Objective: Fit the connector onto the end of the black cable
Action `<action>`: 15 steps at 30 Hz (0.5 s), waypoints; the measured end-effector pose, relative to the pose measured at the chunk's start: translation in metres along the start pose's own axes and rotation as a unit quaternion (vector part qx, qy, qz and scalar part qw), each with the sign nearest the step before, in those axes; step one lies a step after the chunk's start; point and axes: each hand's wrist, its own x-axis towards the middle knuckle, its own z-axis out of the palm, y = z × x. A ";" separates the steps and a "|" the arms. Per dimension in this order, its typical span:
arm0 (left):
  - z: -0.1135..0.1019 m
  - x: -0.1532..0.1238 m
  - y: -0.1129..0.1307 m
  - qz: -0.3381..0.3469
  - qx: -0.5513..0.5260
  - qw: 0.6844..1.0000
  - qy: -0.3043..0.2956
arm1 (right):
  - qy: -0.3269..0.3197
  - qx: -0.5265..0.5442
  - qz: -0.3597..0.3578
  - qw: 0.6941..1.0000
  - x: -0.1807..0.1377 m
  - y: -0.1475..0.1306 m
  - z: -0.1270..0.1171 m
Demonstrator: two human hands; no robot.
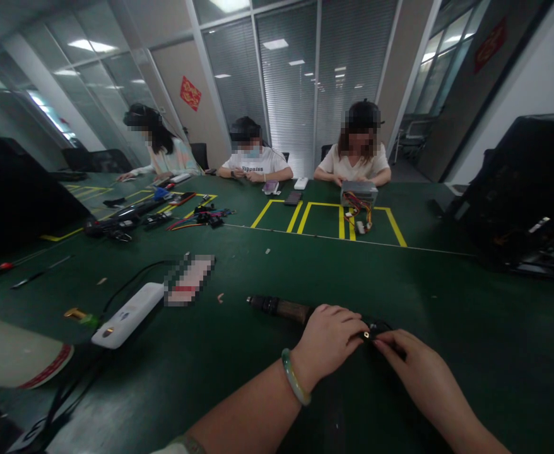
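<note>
1. On my feed, the left hand [331, 334] bends over the back end of a dark tool [292, 310], wearing a green bangle [296, 378] at the wrist. Its thumb and fingers look closed on a small gold-coloured piece [366, 335].
2. The right hand [412, 359] brings thumb and forefinger together just beside that piece. Whether they grip it, or something dark behind it, I cannot tell.
3. Location: I place the piece between the two sets of fingertips, over the near part of the green tabletop [471, 302]. The tool lies just beyond, its narrow tip pointing left.
4. Step in hand, my judgement: close two-handed fingertip work on the small piece. The tool looks set down, not in use.
5. Next move, my judgement: it calls for a steady left pinch and a small, light adjustment by the right fingertips, clear of the tool.
6. Surroundings: to the left I log a white device [130, 315] with a cable and a paper cup [16, 353]. Across from me, a person [353, 154] sits at a metal box [358, 187] trailing wires.
</note>
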 end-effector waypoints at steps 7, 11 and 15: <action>0.003 -0.003 0.000 -0.026 -0.013 0.999 0.027 | 0.011 -0.015 -0.021 1.000 0.001 -0.001 0.001; 0.003 -0.003 0.000 -0.016 0.001 1.000 0.012 | 0.005 -0.025 -0.022 0.999 0.000 -0.007 0.000; 0.001 -0.002 0.001 -0.016 0.027 1.000 0.001 | 0.016 -0.031 -0.036 0.999 0.002 -0.007 -0.001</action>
